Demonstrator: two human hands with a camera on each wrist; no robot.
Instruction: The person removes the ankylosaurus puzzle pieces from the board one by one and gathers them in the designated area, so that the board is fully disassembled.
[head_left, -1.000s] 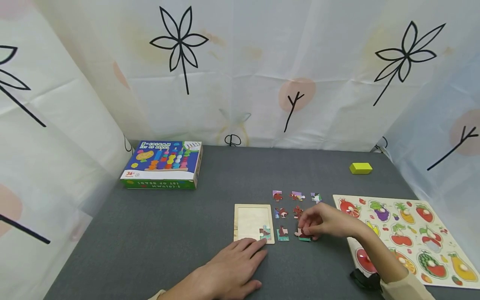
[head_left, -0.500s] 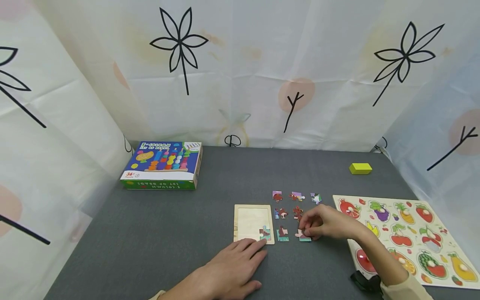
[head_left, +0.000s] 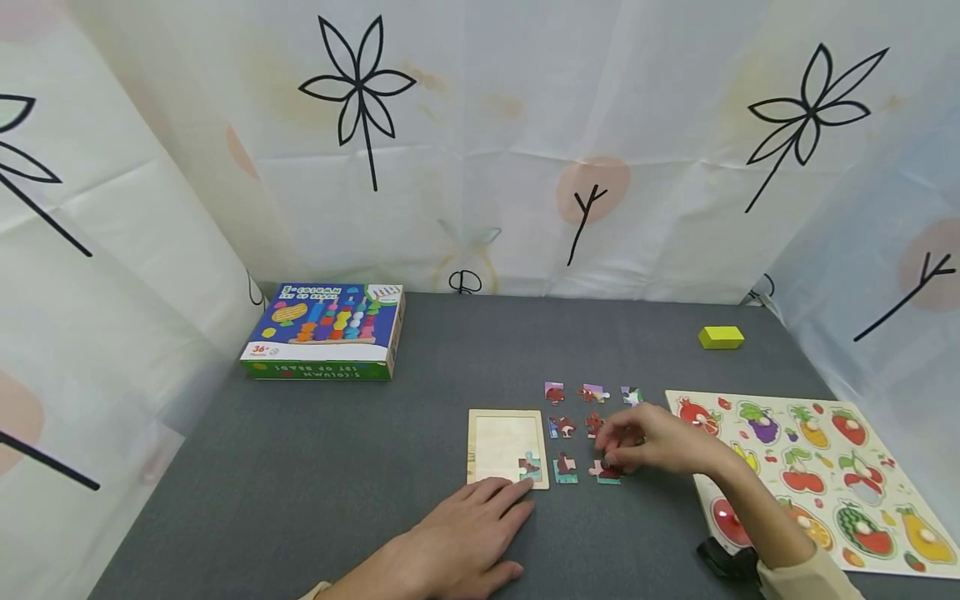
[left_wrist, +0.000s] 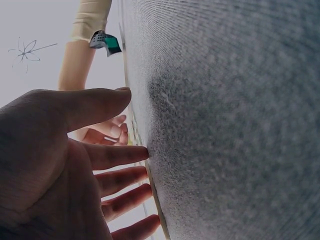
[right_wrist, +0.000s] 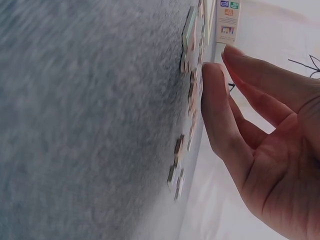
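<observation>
My left hand lies flat with fingers spread. Its fingertips rest at the near edge of a small wooden puzzle tray, also seen edge-on in the left wrist view. One jigsaw piece sits in the tray's lower right corner. Right of the tray, several loose jigsaw pieces lie in rows. My right hand hovers with loosely bent fingers at the near right jigsaw piece, partly covering the pieces there. In the right wrist view, thumb and fingers stand apart with nothing between them.
A board of fruit pictures lies at the right, partly under the right forearm. A yellow block stands at the back right. At the back left is a bead-set box. White printed cloth encloses the grey table.
My right hand has lifted slightly and its fingers have opened away from the near right jigsaw piece, which shows more now. The left hand has stayed in place.
</observation>
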